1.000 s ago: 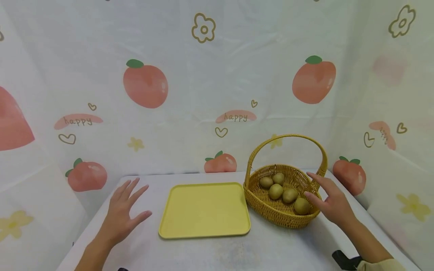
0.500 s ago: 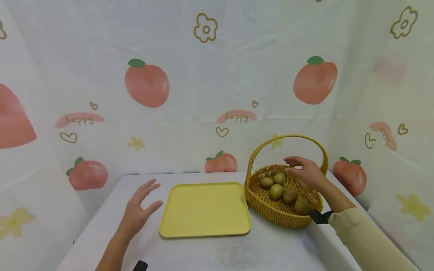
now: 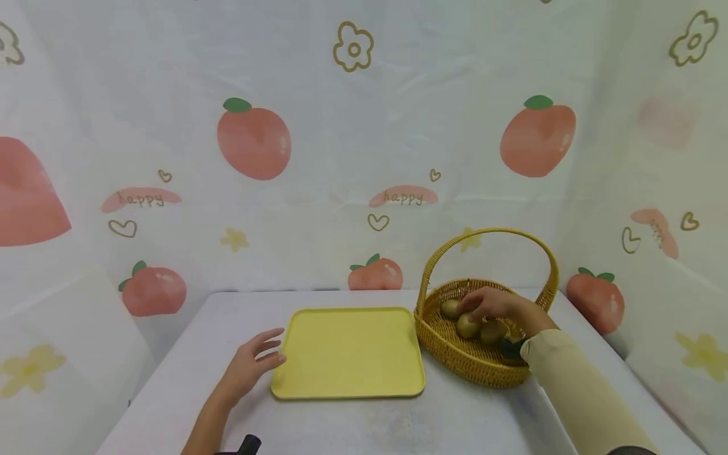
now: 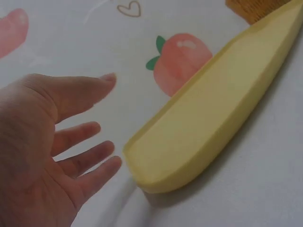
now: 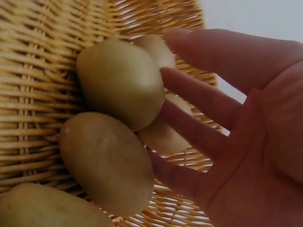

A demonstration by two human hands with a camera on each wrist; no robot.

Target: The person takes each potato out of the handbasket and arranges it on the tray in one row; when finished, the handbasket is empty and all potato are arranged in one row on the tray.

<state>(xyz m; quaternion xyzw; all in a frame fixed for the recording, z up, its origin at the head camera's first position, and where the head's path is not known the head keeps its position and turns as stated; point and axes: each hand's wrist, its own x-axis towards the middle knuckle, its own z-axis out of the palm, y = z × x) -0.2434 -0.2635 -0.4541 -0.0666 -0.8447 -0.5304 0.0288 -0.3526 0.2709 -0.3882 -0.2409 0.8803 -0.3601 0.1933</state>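
Inside the yellow wicker basket [image 3: 469,370] on the right, my right hand [image 3: 496,304] is low over several potatoes [image 3: 468,325]. The right wrist view shows its thumb and fingers spread beside a smooth, pale potato [image 5: 120,85], fingertips right at its side. Another potato [image 5: 106,163] lies just below that one, and part of a further potato [image 5: 47,208] shows at the bottom corner. My left hand [image 3: 250,366] hovers by the left edge of a yellow tray [image 3: 349,354], its fingers relaxed and holding nothing. In the left wrist view, those fingertips are close to the tray's rim [image 4: 135,182].
An arched handle [image 3: 495,230] rises over the basket, and my right arm passes beneath its right side. Tray and basket stand side by side on a white table [image 3: 341,426]. Behind them hangs a white curtain [image 3: 318,253] printed with peaches.
My right hand has moved left past the handle and down into the basket among the potatoes. My left hand has moved right and lower, towards the tray's left edge.
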